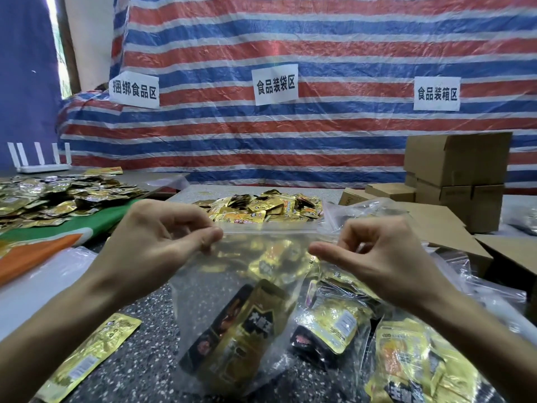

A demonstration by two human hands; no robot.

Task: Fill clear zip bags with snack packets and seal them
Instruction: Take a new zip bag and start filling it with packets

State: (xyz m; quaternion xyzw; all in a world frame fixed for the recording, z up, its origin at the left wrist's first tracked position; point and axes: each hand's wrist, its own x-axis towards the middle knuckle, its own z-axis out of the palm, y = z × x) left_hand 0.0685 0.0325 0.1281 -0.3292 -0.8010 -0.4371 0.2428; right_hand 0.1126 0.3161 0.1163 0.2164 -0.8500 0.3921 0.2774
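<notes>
Zip bag [232, 286], clear, held up over speckled table [145, 344]; gold-and-black snack packets [247, 330] sit in its bottom. Left hand [157, 237] pinches top-left corner, right hand [374, 248] pinches top-right corner.

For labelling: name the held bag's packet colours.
Gold and black packet in the zip bag; head view.

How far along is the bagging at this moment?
Done: filled bags lie at the right. In hand: the left hand and right hand pinch the top edge of a clear zip bag holding snack packets; its seal state is unclear. Left: the pile of loose packets behind it.
</notes>
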